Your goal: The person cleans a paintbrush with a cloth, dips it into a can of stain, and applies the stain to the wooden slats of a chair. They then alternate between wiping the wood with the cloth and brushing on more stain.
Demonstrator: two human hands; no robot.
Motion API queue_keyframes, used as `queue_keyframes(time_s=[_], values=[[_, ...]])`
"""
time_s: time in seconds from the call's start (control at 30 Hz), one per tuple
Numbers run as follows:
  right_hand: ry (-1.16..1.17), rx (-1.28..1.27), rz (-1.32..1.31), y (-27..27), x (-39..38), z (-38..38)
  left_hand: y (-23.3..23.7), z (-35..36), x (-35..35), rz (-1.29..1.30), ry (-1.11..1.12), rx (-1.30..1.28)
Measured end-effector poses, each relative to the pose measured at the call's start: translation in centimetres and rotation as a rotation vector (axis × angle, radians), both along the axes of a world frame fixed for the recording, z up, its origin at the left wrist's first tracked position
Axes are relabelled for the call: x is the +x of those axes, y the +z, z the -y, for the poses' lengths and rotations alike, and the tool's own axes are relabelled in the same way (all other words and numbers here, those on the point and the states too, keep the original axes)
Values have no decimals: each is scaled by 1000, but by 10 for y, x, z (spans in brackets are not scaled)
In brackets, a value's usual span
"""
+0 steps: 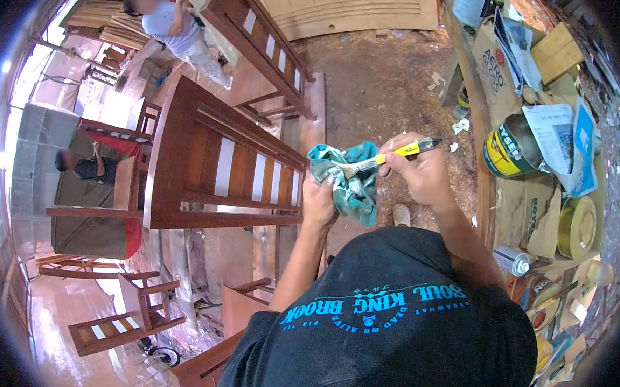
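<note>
Your left hand (318,202) has its fingers closed around a crumpled teal cloth (356,190), at 9 o'clock from your right hand (423,173). Its fingers pinch a yellow-handled paintbrush (403,149), bristles touching the cloth. A cluttered wooden table (488,203) lies at 3 o'clock.

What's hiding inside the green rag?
The pale tip of the yellow brush lies in the folds of the rag. The left hand grips the rag from below; anything deeper inside is covered. The right hand holds the brush.

The rag (349,181) is crumpled teal cloth; the brush handle (400,150) looks smooth yellow plastic; the chair frame (186,145) is glossy varnished wood.
</note>
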State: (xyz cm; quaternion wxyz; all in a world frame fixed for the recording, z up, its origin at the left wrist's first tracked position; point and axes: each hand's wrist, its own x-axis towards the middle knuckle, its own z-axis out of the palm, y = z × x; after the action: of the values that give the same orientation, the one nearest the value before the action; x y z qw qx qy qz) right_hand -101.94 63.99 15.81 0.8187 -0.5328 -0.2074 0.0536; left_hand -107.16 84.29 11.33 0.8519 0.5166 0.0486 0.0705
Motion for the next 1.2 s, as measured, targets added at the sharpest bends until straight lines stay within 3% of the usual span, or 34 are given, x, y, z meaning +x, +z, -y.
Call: queue_keyframes(time_s=[0.2, 0.53, 0.67, 0.93, 0.97, 1.07, 1.2], values=[[-30, 1, -33, 4, -6, -2, -2, -3, 1, -40, 0, 93], [-208, 82, -32, 7, -5, 5, -6, -7, -3, 75, -109, -119], [-180, 123, -68, 4, -4, 6, 4, -6, -1, 63, -147, -169], [-111, 37, -63, 1, -7, -1, 8, 5, 5, 78, -73, -18], [-100, 39, -64, 1, -7, -3, 14, 11, 3, 76, -5, 88], [-81, 35, -55, 1, -9, -6, 6, 11, 7, -34, 75, 70], [-117, 39, -40, -2, -6, -8, -1, 2, 11, -7, 26, 180]])
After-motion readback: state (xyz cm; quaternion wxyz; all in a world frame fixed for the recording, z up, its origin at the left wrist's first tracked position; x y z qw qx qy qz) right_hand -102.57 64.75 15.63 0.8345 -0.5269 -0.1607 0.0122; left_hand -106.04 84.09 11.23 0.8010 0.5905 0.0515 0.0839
